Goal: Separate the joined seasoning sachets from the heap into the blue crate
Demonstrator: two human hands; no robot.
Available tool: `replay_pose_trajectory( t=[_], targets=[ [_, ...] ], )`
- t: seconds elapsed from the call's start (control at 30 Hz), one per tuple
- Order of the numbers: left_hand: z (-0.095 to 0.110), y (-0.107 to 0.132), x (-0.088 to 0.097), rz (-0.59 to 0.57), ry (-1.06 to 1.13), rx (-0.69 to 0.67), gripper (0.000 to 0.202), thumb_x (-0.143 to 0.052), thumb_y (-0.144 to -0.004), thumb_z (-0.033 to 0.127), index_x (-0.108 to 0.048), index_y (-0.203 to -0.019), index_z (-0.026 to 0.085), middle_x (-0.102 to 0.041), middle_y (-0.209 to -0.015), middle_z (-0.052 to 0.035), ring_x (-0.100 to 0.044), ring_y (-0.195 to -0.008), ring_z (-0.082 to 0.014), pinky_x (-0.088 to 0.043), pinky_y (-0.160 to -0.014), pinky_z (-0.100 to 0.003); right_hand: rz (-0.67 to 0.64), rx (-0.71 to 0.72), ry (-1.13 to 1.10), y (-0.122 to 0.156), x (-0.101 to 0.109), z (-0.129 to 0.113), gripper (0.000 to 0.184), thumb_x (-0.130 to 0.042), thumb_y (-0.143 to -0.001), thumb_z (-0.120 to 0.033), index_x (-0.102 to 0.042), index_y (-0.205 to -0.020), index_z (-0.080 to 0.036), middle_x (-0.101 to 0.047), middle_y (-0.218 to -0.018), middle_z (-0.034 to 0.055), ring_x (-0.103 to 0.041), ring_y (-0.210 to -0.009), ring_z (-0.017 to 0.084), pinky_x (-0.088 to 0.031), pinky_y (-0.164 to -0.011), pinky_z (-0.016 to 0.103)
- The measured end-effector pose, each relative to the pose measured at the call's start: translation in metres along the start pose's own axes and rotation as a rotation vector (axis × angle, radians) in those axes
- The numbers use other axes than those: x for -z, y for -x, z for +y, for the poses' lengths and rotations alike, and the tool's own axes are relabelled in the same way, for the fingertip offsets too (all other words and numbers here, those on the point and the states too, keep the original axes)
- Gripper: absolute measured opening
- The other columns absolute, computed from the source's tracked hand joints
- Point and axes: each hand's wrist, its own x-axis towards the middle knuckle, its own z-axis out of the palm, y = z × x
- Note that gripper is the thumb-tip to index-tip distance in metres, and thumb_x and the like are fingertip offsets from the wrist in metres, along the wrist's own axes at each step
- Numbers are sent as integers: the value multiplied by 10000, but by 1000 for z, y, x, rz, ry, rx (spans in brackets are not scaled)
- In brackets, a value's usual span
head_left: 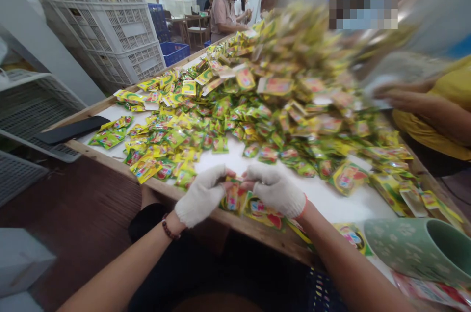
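Both my hands wear white knit gloves and meet at the table's near edge. My left hand [201, 194] and my right hand [276, 189] are closed on a small stack of yellow-green sachets [241, 200], thumbs pinched on top. A big heap of the same sachets [265, 101] covers the white table top [228, 160] beyond them. More sachets spill blurred through the air at the upper right.
A green cup [419, 248] lies on its side at the right. A black phone [71, 129] rests on the table's left corner. White crates [121, 32] are stacked at the left. A person in yellow [441, 106] works at the right; others sit at the far end.
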Motion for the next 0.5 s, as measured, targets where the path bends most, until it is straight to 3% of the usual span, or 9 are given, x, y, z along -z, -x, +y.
replay_pose_trajectory(
  t=[0.1, 0.2, 0.27, 0.33, 0.43, 0.5],
  targets=[
    [5, -20, -2, 15, -15, 14, 232, -470, -856, 219, -598, -1048, 197, -656, -897, -17, -605, -811, -149, -502, -747, -267, 99, -116, -33, -7, 4, 11, 193, -533, -839, -308, -677, -862, -182, -616, -701, -1, -533, -636, 137, -413, -596, 245],
    [10, -39, -7, -205, -88, -78, 250, -476, -829, 192, -646, -1012, 198, -675, -862, -12, -607, -802, -153, -492, -752, -265, 197, -179, 43, -21, 10, 25, 211, -491, -837, -256, -666, -928, -179, -647, -756, 8, -556, -652, 140, -424, -612, 246],
    [12, -45, -15, -384, -136, -184, 268, -532, -798, 199, -664, -1031, 202, -698, -909, -15, -618, -837, -167, -488, -772, -271, 132, -257, 203, -35, 14, 30, 223, -458, -841, -208, -659, -933, -180, -650, -725, 6, -560, -639, 137, -413, -601, 235],
    [13, -49, -24, -453, -204, -262, 251, -548, -802, 221, -676, -1018, 208, -708, -948, -17, -624, -857, -174, -483, -782, -270, 37, -338, 390, -50, 15, 31, 214, -454, -851, -196, -659, -908, -175, -652, -692, 19, -562, -629, 139, -392, -585, 232],
    [12, -60, -27, -286, -494, -203, 174, -529, -831, 240, -691, -892, 223, -704, -869, -5, -618, -790, -156, -473, -751, -247, -26, -378, 534, -71, 15, 31, 165, -519, -827, -201, -669, -881, -155, -690, -796, 87, -595, -705, 171, -384, -612, 250],
    [10, -70, -13, -121, -691, -113, 164, -516, -835, 219, -679, -850, 220, -687, -858, -24, -610, -812, -165, -461, -774, -257, -41, -382, 557, -81, 14, 34, 181, -575, -788, -204, -673, -927, -143, -696, -922, 138, -621, -784, 205, -393, -646, 266]
  ],
)
